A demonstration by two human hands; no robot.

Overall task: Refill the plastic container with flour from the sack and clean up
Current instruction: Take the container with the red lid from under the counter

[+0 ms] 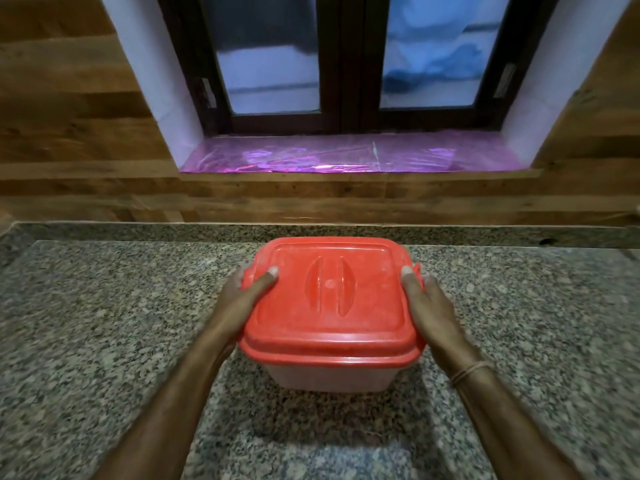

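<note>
My left hand (242, 292) and right hand (429, 303) grip the red-lidded plastic container (330, 306) near the granite countertop's (104, 323) back edge.

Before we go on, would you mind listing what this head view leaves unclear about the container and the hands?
- Contents of the clear plastic container: hidden by its closed red plastic lid; the cloudy wall shows no flour level.
- Fingers of the left hand and right hand: mostly hidden behind the lid's sides; only the thumbs lie on top.
- Whether the container rests on the speckled granite counter or is lifted: unclear.
- Flour sack: not in view.
</note>
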